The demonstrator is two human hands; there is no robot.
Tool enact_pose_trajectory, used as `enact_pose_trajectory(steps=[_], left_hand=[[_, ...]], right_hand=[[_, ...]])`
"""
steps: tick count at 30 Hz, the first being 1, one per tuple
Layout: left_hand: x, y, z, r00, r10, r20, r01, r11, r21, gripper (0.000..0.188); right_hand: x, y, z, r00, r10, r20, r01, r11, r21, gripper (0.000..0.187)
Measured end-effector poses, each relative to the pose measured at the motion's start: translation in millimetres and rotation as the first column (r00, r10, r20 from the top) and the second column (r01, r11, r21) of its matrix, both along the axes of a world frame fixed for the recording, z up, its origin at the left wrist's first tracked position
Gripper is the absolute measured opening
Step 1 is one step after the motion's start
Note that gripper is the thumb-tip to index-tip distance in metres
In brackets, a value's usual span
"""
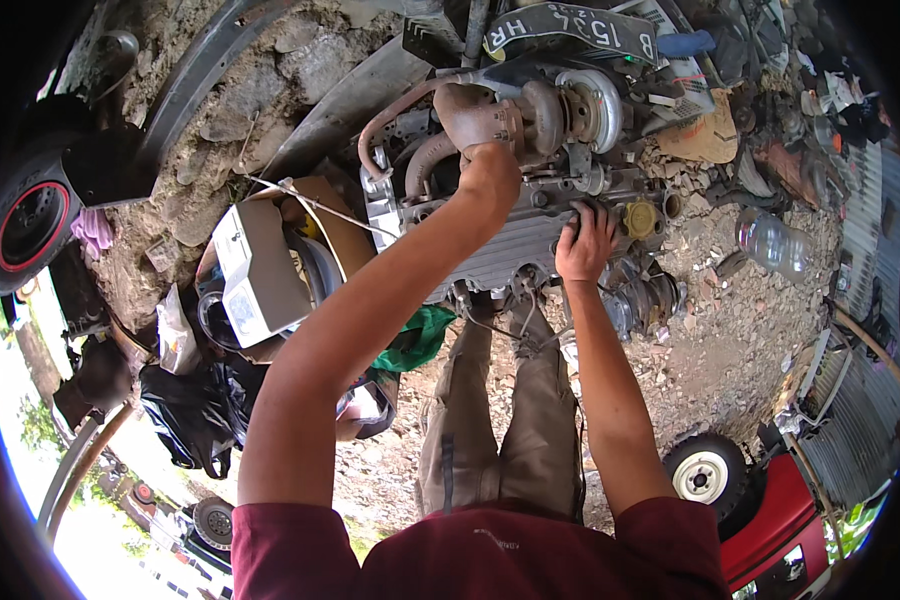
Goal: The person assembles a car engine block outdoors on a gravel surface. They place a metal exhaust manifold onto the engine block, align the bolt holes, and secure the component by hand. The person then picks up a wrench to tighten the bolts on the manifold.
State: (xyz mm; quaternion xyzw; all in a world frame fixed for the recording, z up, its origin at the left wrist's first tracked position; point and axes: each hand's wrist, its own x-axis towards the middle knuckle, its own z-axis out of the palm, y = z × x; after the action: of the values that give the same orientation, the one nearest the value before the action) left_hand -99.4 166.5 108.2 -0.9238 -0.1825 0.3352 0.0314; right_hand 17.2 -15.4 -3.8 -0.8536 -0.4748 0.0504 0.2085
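An engine with a ribbed grey valve cover (pixel 500 245) stands in front of my legs. On its far side sit a rusty exhaust elbow (pixel 467 112) and a turbocharger (pixel 548 115) with a silvery housing. My left hand (pixel 492 168) reaches over the cover to the near side of the elbow; its fingers are hidden from view. My right hand (pixel 587 243) rests on the right part of the cover, fingers spread and holding nothing. Just right of it is a yellowish round filler cap (pixel 640 218). Thin metal lines (pixel 518 325) hang from the engine's near edge.
Left of the engine is a cardboard box (pixel 342 225) of parts, with a black plastic bag (pixel 195 415) nearer me. A clear plastic bottle (pixel 770 245) lies on gravel at right. A licence plate (pixel 570 30) lies beyond the engine. A red vehicle (pixel 775 520) stands at lower right.
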Motion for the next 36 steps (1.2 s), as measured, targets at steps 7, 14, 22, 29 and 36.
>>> enact_pose_trajectory(steps=[7,14,22,29,36], left_hand=[[-45,-6,-30,0.93,0.226,0.291,-0.207,0.974,-0.096,0.013],[-77,-4,-40,0.746,0.627,0.224,-0.552,0.771,-0.319,0.026],[-98,12,-72,0.782,0.593,0.194,-0.51,0.787,-0.348,0.047],[-110,15,-104,0.729,0.541,0.419,-0.447,0.84,-0.307,0.051],[-90,35,-67,0.743,0.629,0.23,-0.498,0.748,-0.438,0.049]], right_hand=[[0,2,2,1.0,0.005,0.016,-0.006,1.0,0.025,0.03],[0,4,5,1.0,0.011,0.029,-0.013,0.999,0.047,0.029],[2,2,3,0.999,0.0,0.037,0.0,1.0,0.015,0.031],[0,3,4,0.999,0.0,0.052,-0.002,1.0,0.03,0.029],[1,1,-2,0.997,0.003,0.073,-0.007,0.999,0.051,0.029]])
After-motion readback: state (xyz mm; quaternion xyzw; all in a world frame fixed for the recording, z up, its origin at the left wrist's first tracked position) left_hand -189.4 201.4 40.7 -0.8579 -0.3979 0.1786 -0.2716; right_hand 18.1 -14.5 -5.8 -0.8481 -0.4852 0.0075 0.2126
